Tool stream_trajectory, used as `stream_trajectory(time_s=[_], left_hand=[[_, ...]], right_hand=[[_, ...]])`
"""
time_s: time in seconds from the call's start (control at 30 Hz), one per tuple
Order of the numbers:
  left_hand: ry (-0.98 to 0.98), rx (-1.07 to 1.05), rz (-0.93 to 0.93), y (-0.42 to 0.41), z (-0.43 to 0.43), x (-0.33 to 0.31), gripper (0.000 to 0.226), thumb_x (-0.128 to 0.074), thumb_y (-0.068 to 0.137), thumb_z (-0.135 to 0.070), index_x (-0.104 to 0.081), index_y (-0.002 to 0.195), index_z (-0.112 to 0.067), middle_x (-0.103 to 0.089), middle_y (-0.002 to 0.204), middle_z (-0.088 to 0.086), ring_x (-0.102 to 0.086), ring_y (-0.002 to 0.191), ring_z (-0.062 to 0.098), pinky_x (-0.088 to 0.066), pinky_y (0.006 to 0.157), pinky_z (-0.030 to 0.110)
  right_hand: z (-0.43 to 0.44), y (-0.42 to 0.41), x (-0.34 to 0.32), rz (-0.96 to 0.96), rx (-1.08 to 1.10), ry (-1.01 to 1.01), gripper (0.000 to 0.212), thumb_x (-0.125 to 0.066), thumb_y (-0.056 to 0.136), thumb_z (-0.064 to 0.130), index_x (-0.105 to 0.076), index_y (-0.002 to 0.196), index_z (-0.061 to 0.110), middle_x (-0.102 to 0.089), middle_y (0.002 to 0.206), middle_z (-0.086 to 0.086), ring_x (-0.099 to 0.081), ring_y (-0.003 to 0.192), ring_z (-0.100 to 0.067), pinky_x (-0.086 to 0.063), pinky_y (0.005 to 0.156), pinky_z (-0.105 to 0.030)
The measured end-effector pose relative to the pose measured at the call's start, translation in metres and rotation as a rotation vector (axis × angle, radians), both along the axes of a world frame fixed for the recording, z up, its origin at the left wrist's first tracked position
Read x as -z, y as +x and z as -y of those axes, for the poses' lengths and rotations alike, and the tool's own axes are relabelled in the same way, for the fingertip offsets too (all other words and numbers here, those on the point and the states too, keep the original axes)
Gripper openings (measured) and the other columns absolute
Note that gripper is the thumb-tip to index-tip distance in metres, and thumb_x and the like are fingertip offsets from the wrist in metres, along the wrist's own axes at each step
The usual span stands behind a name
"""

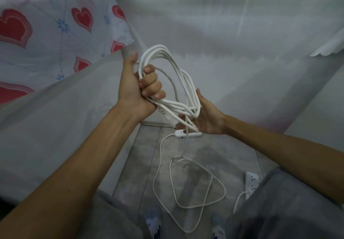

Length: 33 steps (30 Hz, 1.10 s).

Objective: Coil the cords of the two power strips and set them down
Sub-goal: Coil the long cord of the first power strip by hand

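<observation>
My left hand (138,88) grips a bundle of several white cord loops (175,75), held up in front of me with the thumb raised. My right hand (206,116) cups the lower right of the loops, fingers curling around the strands. Below the hands, a white power strip (187,134) lies on the tiled floor, and its loose cord (186,183) trails toward me in slack loops. A second white power strip (251,182) lies on the floor at lower right, partly hidden by my knee.
A bed with a heart-patterned sheet (46,34) fills the left. Grey draped fabric (232,52) covers the area ahead and to the right. The tiled floor (141,156) forms a narrow strip between them. My grey-trousered knees (279,210) sit at the bottom.
</observation>
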<state>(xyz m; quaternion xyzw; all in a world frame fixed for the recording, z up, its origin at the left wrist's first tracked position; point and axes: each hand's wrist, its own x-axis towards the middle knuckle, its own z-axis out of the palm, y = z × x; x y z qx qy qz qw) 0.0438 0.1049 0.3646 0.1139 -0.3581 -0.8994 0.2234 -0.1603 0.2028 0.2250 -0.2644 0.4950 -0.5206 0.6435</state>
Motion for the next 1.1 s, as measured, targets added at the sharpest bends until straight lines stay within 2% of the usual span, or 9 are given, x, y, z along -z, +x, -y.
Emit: stream_trajectory(time_s=[0.07, 0.23, 0.33, 0.47, 0.67, 0.73, 0.87, 0.97, 1.1], left_hand=[[-0.001, -0.007, -0.045, 0.004, 0.007, -0.004, 0.048, -0.035, 0.094, -0.057, -0.038, 0.061, -0.022, -0.023, 0.035, -0.007, -0.020, 0.029, 0.007, -0.017, 0.041, 0.020], [-0.047, -0.076, -0.078, 0.019, 0.030, -0.012, 0.048, -0.035, 0.091, -0.058, -0.042, 0.061, -0.021, -0.023, 0.037, -0.008, -0.019, 0.031, 0.007, -0.022, 0.039, 0.021], [-0.045, -0.071, -0.050, 0.027, 0.039, -0.008, 0.049, -0.037, 0.091, -0.059, -0.042, 0.062, -0.021, -0.024, 0.037, -0.007, -0.020, 0.031, 0.007, -0.021, 0.040, 0.021], [-0.071, -0.041, -0.058, 0.041, 0.052, -0.002, 0.048, -0.035, 0.090, -0.061, -0.042, 0.064, -0.021, -0.027, 0.036, -0.007, -0.023, 0.030, 0.007, -0.020, 0.040, 0.022], [-0.023, -0.004, -0.175, 0.056, 0.075, 0.000, 0.050, -0.030, 0.093, -0.060, -0.044, 0.066, -0.020, -0.031, 0.037, -0.006, -0.026, 0.029, 0.007, -0.024, 0.039, 0.021], [-0.013, -0.010, -0.201, 0.060, 0.078, 0.001, 0.050, -0.029, 0.093, -0.061, -0.044, 0.068, -0.020, -0.032, 0.037, -0.006, -0.026, 0.029, 0.007, -0.026, 0.039, 0.022], [-0.033, 0.026, -0.199, 0.065, 0.078, 0.002, 0.054, -0.025, 0.090, -0.064, -0.047, 0.071, -0.018, -0.033, 0.040, -0.007, -0.026, 0.031, 0.008, -0.026, 0.040, 0.023], [-0.130, -0.029, -0.056, 0.058, 0.069, 0.001, 0.060, -0.020, 0.094, -0.064, -0.051, 0.068, -0.020, -0.030, 0.040, -0.007, -0.023, 0.030, 0.006, -0.021, 0.038, 0.021], [-0.250, -0.057, 0.163, 0.041, 0.049, 0.003, 0.061, -0.030, 0.092, -0.071, -0.053, 0.070, -0.019, -0.028, 0.041, -0.009, -0.021, 0.030, 0.004, -0.019, 0.038, 0.018]], right_hand=[[-0.007, 0.000, 0.016, -0.018, -0.144, 0.078, 0.077, -0.049, 0.084, 0.071, -0.060, 0.116, 0.002, -0.056, 0.131, -0.027, -0.048, 0.125, -0.042, -0.032, 0.109, -0.053], [-0.032, 0.023, 0.066, -0.477, -0.808, 0.255, 0.010, -0.064, 0.090, 0.026, -0.072, 0.095, 0.027, -0.072, 0.111, 0.013, -0.060, 0.107, -0.005, -0.037, 0.087, -0.028], [-0.040, 0.027, 0.094, -0.517, -0.882, 0.277, 0.023, -0.063, 0.086, 0.012, -0.074, 0.088, 0.032, -0.069, 0.118, 0.012, -0.053, 0.119, -0.011, -0.034, 0.107, -0.040], [-0.043, 0.026, 0.104, -0.593, -0.824, 0.210, 0.022, -0.065, 0.084, 0.018, -0.075, 0.095, 0.035, -0.060, 0.139, -0.003, -0.049, 0.134, -0.021, -0.028, 0.117, -0.053], [-0.046, 0.050, 0.105, -0.741, -1.056, 0.050, 0.029, -0.058, 0.096, 0.006, -0.063, 0.124, -0.001, -0.055, 0.140, -0.017, -0.050, 0.132, -0.027, -0.038, 0.110, -0.034], [-0.050, 0.059, 0.107, -0.758, -1.086, 0.035, 0.030, -0.053, 0.100, 0.009, -0.061, 0.126, -0.003, -0.059, 0.135, -0.013, -0.053, 0.126, -0.022, -0.038, 0.108, -0.034], [-0.046, 0.060, 0.096, -0.627, -0.614, 0.131, 0.023, -0.046, 0.103, 0.023, -0.066, 0.107, 0.011, -0.069, 0.110, -0.015, -0.062, 0.101, -0.023, -0.049, 0.089, -0.035], [-0.031, 0.054, 0.077, -0.486, -0.108, 0.134, 0.010, -0.046, 0.104, 0.021, -0.050, 0.100, 0.012, -0.065, 0.082, -0.010, -0.065, 0.068, -0.025, -0.057, 0.066, -0.037], [-0.015, 0.058, 0.049, -0.512, 0.232, 0.086, 0.017, -0.047, 0.103, 0.023, -0.047, 0.110, 0.007, -0.055, 0.070, -0.004, -0.044, 0.049, -0.014, -0.039, 0.045, -0.023]])
